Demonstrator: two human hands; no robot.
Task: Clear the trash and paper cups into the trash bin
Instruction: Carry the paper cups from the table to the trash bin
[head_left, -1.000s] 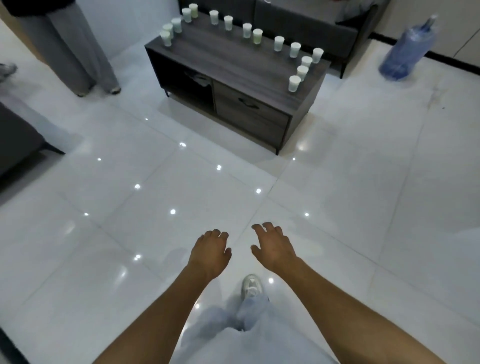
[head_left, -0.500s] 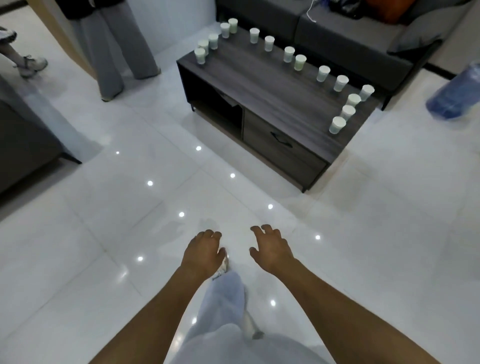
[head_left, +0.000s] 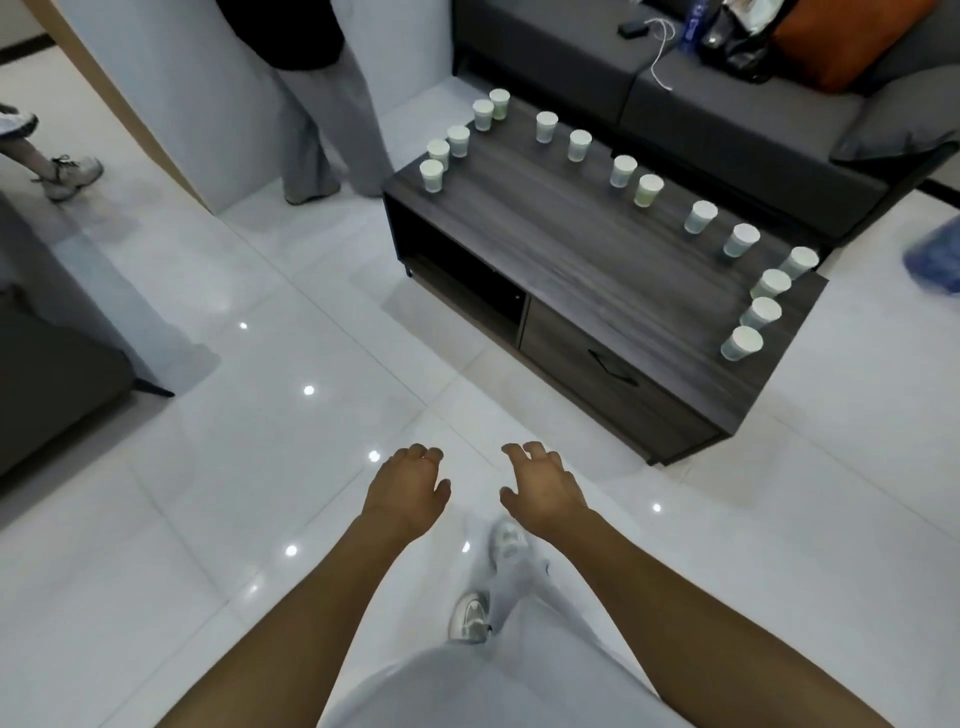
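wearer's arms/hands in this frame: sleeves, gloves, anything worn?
Both forearms are bare to the frame edge, no sleeves showing. No gloves, watch or wristband on either the left hand or the right hand. A glint on one of the left hand's fingers could be a ring; too blurred to confirm. No cables or markings.

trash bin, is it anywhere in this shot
No, only the dark wooden table lined with paper cups, the grey sofa and bare floor tiles show.

You're in lounge or living room: grey sofa (head_left: 727, 109), low wood cabinet (head_left: 571, 270) lined with paper cups (head_left: 644, 190), glossy tile floor (head_left: 234, 467).
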